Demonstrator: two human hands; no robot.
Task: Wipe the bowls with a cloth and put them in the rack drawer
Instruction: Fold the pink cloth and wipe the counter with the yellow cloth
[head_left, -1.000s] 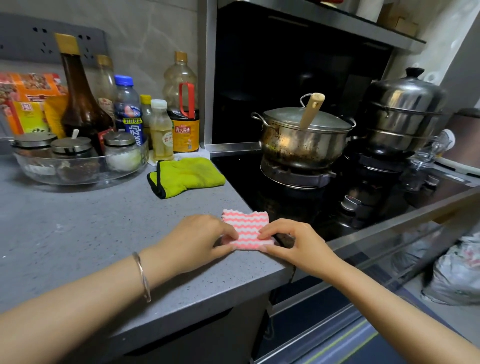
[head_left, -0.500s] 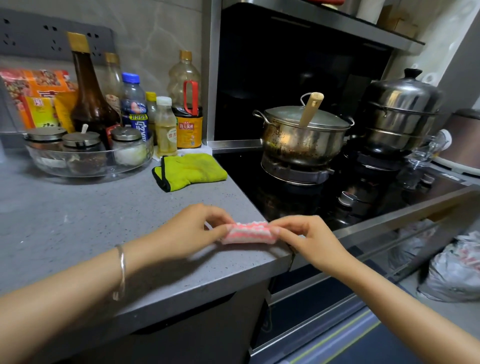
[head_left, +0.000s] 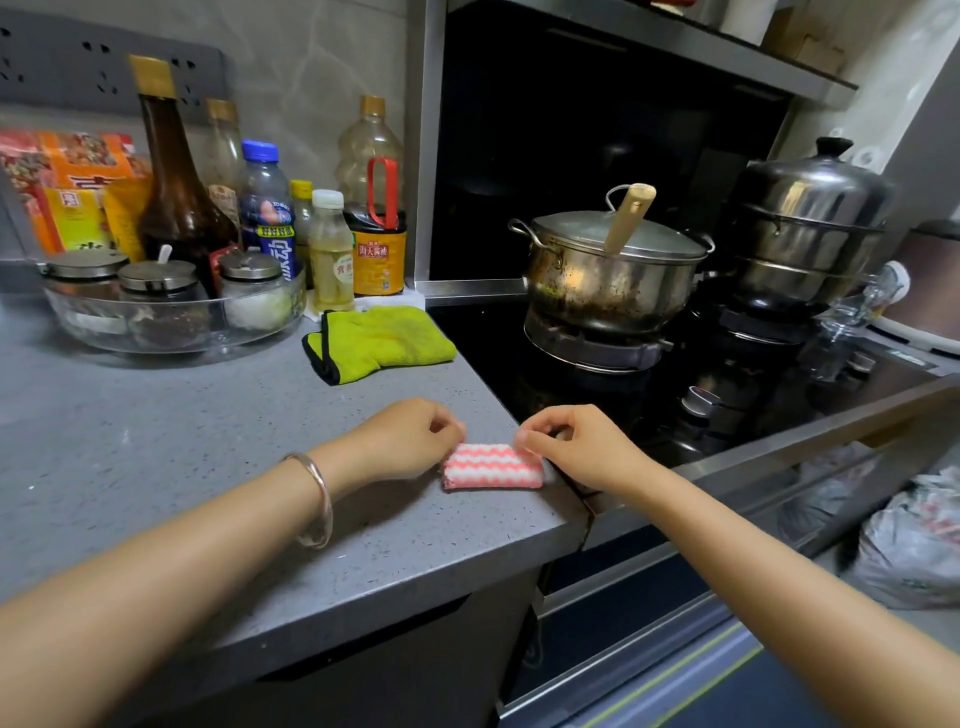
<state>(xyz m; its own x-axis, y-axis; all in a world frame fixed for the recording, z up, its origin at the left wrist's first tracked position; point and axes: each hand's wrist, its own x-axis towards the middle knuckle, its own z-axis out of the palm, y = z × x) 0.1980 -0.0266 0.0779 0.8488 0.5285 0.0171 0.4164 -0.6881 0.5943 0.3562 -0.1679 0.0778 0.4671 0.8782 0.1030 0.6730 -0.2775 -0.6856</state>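
A pink-and-white zigzag cloth (head_left: 491, 466) lies folded into a narrow strip on the grey countertop (head_left: 156, 441), close to its front right corner. My left hand (head_left: 402, 441) pinches the cloth's far left corner with curled fingers. At the far right corner, my right hand (head_left: 579, 447) pinches it between thumb and forefinger. No bowl is in view. Drawer fronts (head_left: 649, 644) run below the stove, shut.
A green cloth (head_left: 379, 340) lies behind the hands. A glass tray of jars (head_left: 171, 322) and several bottles (head_left: 270, 208) stand at the back left. A lidded pot (head_left: 608, 270) and a steamer (head_left: 810, 228) sit on the black stove. A plastic bag (head_left: 909, 545) lies on the floor.
The cloth lay flat as a square a second ago. Both hands lifted one edge and folded it over, so it now lies as a narrow strip.
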